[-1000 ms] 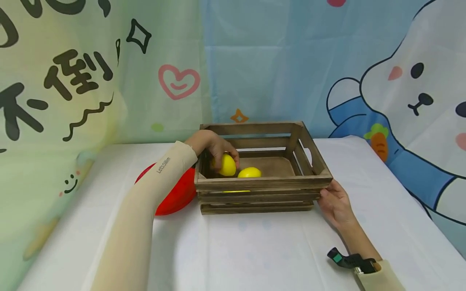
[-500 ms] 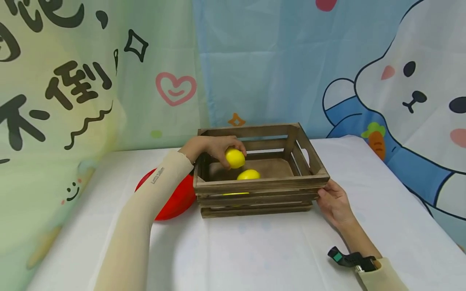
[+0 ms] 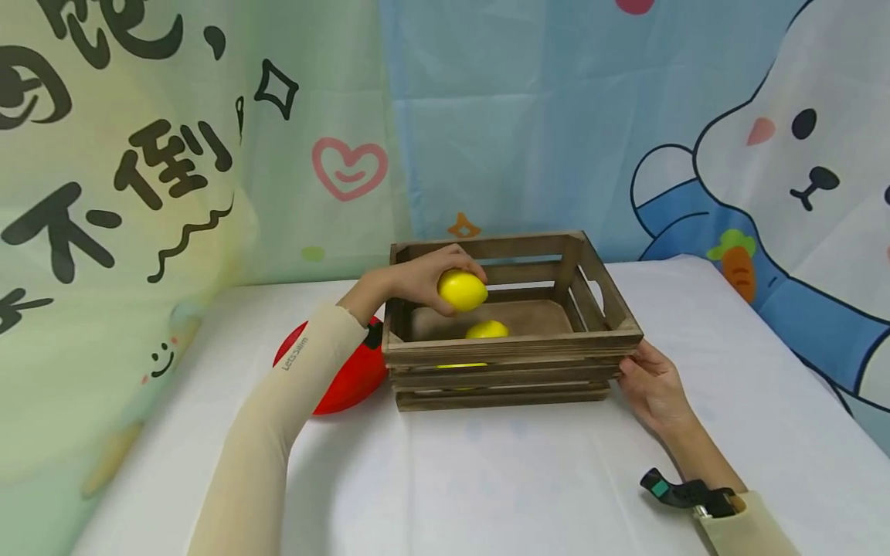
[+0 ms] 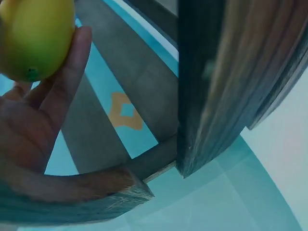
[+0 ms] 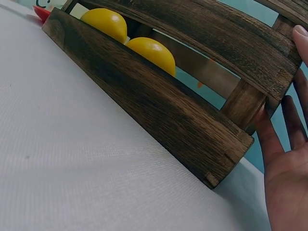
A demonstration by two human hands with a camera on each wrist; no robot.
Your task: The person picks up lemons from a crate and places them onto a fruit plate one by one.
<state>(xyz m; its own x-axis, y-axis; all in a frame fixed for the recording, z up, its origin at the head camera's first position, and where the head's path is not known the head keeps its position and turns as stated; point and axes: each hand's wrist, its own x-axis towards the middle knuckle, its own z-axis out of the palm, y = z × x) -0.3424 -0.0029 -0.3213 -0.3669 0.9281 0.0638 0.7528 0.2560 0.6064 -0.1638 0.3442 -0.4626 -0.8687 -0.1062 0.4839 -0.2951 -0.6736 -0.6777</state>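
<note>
Lemon [image 3: 462,290] and left hand [image 3: 424,281] are over the left part of the crate [image 3: 514,351], the fruit raised clear of the crate's floor. The left hand pinches the lemon between thumb and fingers; in the left wrist view a small green nub shows at one end of it. The left forearm, in a pale sleeve [image 3: 253,432], crosses the crate's left wall.

Low inside the crate, behind its front slats, the right wrist view shows two more lemons [image 5: 153,54] side by side; whether they touch, I cannot tell.

The right hand [image 3: 657,388] is at the crate's front right corner, fingers touching the wood. Some of its fingers are partly hidden, so I cannot tell whether they curl round the corner. A black strap [image 3: 684,492] sits on that wrist, in front of the crate and to its right.

Left of the crate lies a red thing [image 3: 354,380], partly covered by the arm. White cloth [image 3: 487,479] spreads under the crate, and a printed backdrop [image 3: 480,139] hangs behind it.
</note>
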